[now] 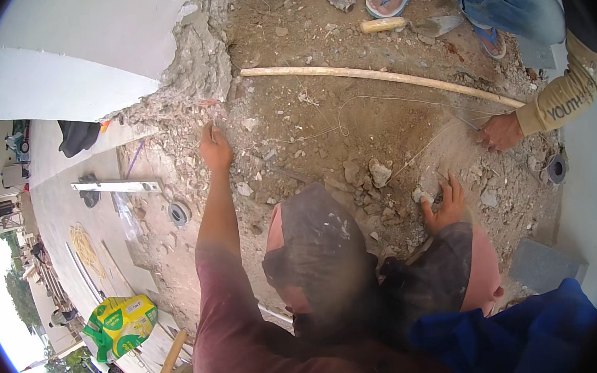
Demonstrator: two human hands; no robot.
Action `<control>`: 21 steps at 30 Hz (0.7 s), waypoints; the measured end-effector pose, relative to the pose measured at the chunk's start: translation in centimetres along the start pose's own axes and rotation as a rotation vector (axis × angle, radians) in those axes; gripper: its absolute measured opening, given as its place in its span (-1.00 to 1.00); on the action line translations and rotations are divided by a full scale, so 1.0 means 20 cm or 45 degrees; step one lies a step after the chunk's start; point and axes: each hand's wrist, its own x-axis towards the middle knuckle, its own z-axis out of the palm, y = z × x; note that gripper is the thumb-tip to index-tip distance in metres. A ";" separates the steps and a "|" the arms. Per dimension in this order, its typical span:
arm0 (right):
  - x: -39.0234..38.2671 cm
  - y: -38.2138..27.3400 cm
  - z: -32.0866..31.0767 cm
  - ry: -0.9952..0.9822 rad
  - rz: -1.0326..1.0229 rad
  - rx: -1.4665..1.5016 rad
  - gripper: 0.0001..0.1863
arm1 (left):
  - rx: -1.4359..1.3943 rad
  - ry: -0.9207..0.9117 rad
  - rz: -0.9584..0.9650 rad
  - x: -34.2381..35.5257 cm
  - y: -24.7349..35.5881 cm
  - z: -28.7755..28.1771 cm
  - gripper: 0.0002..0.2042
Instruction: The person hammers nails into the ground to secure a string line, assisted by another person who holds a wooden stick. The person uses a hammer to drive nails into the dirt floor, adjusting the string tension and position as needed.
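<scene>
My left arm reaches forward to the foot of the broken wall edge (196,67). There my left hand (216,150) has its fingertips pinched together, and whatever lies between them is too small to make out. A thin pale string (294,140) runs loosely over the dirt from near that hand toward a co-worker's hand (503,131) on the right. My right hand (446,205) rests on the rubble with fingers spread, its thumb beside a pale stone (421,195). A larger whitish stone (380,173) lies left of it. My knees show below, between my arms.
A long wooden pole (374,75) crosses the dirt ahead. Beyond it are a trowel (438,26), a hammer (340,1) and the co-worker's sandalled feet. Left lie a spirit level (117,187), a pipe end (179,212), coiled rope (85,249) and a green-yellow bag (122,326).
</scene>
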 end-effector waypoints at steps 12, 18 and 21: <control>-0.01 0.04 0.00 -0.002 -0.009 0.025 -0.37 | 0.344 -0.574 0.037 -0.08 0.32 -0.17 -0.54; -0.01 0.02 0.00 -0.037 -0.007 0.009 -0.38 | 0.005 -0.289 0.188 -0.02 0.26 -0.16 -0.59; -0.01 0.04 -0.01 -0.054 0.011 -0.034 -0.38 | -0.092 -0.385 0.306 0.01 0.34 0.00 -0.56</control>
